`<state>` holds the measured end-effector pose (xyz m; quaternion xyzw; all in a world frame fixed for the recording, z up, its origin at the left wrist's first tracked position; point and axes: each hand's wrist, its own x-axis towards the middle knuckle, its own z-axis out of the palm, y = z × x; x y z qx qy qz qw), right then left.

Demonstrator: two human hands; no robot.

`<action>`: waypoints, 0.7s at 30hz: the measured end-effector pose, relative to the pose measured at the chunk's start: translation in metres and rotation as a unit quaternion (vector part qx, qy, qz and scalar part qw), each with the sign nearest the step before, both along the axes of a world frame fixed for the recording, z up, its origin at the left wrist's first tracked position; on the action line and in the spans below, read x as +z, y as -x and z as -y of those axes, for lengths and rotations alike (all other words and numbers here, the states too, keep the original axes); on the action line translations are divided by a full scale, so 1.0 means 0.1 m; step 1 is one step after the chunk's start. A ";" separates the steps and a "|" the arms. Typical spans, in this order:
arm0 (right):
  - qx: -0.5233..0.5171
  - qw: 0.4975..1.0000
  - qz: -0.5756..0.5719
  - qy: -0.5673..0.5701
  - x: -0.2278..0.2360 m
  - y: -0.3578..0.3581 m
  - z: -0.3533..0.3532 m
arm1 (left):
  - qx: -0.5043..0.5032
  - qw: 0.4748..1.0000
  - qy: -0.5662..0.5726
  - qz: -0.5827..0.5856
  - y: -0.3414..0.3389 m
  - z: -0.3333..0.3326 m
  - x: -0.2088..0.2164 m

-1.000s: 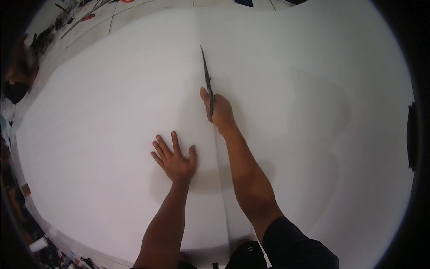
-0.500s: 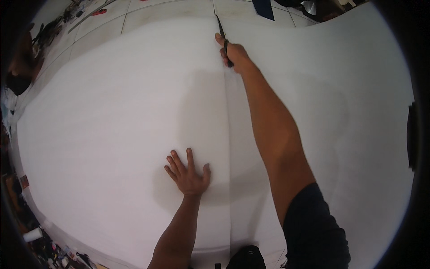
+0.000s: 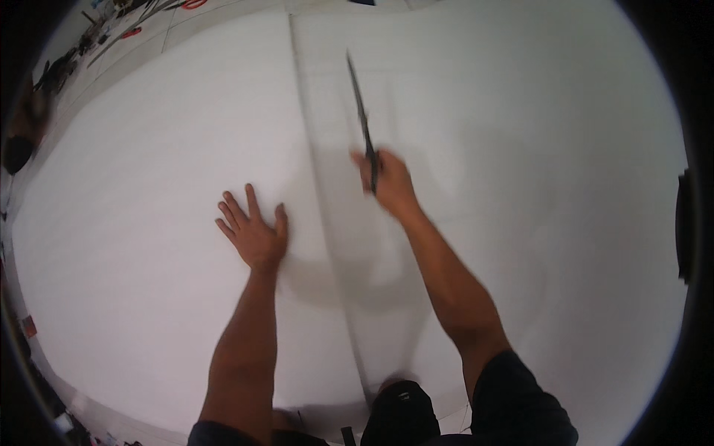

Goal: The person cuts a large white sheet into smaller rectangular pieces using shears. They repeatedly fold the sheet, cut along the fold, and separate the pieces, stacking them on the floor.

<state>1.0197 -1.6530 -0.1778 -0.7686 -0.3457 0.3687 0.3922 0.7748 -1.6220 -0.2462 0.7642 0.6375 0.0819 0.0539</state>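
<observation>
Large white sheet material [image 3: 149, 223] spreads over the floor, and a long straight edge [image 3: 321, 208] runs through it from the far side toward me. My left hand [image 3: 256, 236] lies flat to the left of that edge, fingers spread, holding nothing. My right hand [image 3: 393, 181] is closed around the handles of long dark scissors [image 3: 358, 93]. They point away from me, above the sheet to the right of the edge, and their blades look together. Motion blurs the right fingers slightly.
My dark-clad knee [image 3: 401, 413] is at the bottom of the view. Pale floor tiles, a red-handled item [image 3: 132, 33] and a long thin strip [image 3: 123, 36] show at the far left. A small red object [image 3: 29, 326] sits by the sheet's left border.
My right hand has drawn back toward me with the scissors, away from the far end of the edge. The view has shifted, and my left hand still lies spread on the sheet.
</observation>
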 end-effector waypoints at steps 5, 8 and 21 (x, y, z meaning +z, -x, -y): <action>0.043 0.982 0.097 0.159 0.32 0.38 2.88 | -0.029 0.999 0.022 -0.009 0.22 0.02 -0.03; 0.010 0.955 0.171 0.241 0.52 0.48 4.52 | -0.119 0.990 0.068 0.008 0.46 0.06 0.12; -0.258 0.846 0.121 0.450 -0.60 1.84 7.73 | 0.171 0.981 0.082 0.034 4.70 3.27 1.03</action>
